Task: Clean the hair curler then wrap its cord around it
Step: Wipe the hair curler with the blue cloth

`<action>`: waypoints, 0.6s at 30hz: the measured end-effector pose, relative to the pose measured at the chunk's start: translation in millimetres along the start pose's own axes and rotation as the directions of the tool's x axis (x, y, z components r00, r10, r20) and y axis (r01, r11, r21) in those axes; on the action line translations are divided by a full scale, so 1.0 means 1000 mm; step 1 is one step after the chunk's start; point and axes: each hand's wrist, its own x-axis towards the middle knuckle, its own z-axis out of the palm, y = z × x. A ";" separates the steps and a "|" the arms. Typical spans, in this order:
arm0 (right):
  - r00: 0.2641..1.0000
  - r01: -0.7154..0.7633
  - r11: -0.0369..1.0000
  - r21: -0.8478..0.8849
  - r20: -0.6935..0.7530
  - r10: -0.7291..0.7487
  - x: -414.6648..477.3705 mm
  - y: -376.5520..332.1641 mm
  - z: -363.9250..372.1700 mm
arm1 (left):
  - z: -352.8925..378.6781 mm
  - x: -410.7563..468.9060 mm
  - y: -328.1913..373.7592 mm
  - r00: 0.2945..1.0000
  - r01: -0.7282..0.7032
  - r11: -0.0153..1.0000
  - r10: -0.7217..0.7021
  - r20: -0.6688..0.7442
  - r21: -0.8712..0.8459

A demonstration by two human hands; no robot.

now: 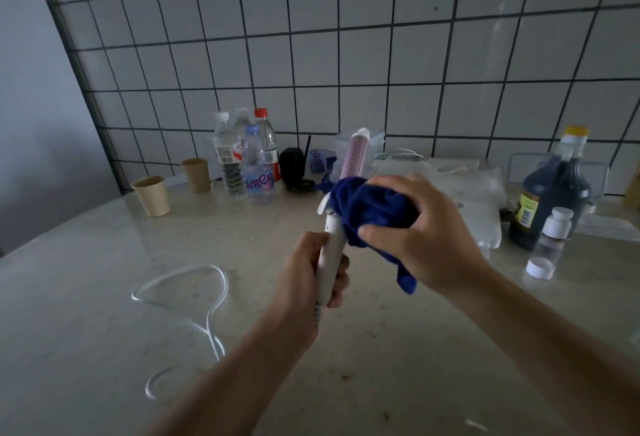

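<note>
Curler point(331, 255) white-handled, pink barrel; left hand point(304, 276) grips handle, right hand point(427, 227) clamps blue cloth point(374, 210).

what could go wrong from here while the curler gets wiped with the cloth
The left hand grips the hair curler only by its handle, so a hard rub from the right hand with the blue cloth could twist it loose. The plastic bottles stand close behind; a swing of the barrel might knock one. The cord lies in loose loops on the counter and may kink when wrapped.
</note>
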 end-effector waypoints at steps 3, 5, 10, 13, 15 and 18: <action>0.966 -0.018 0.997 -0.072 0.257 0.036 -0.010 -0.006 0.013 | -0.002 0.001 0.007 0.995 -0.053 0.997 0.049 -0.084 -0.055; 0.910 0.034 0.995 -0.092 0.414 0.007 -0.017 -0.009 0.025 | -0.008 0.002 0.015 0.997 -0.040 0.985 0.028 -0.073 -0.169; 0.918 0.086 0.995 -0.058 0.392 -0.056 -0.011 -0.006 0.016 | -0.004 -0.003 0.020 0.999 -0.025 0.994 0.021 -0.039 -0.108; 0.994 0.068 0.998 -0.013 0.084 -0.067 -0.001 0.000 0.003 | 0.003 -0.009 0.015 0.993 -0.106 0.994 0.108 -0.047 0.039; 0.998 0.065 0.996 -0.068 -0.023 -0.067 0.003 0.001 -0.004 | 0.004 -0.010 0.012 0.981 -0.186 0.977 0.191 -0.036 0.107; 0.995 0.028 0.996 -0.082 0.101 -0.020 -0.001 0.001 0.002 | 0.001 -0.009 0.008 0.956 -0.290 0.953 0.293 -0.021 0.088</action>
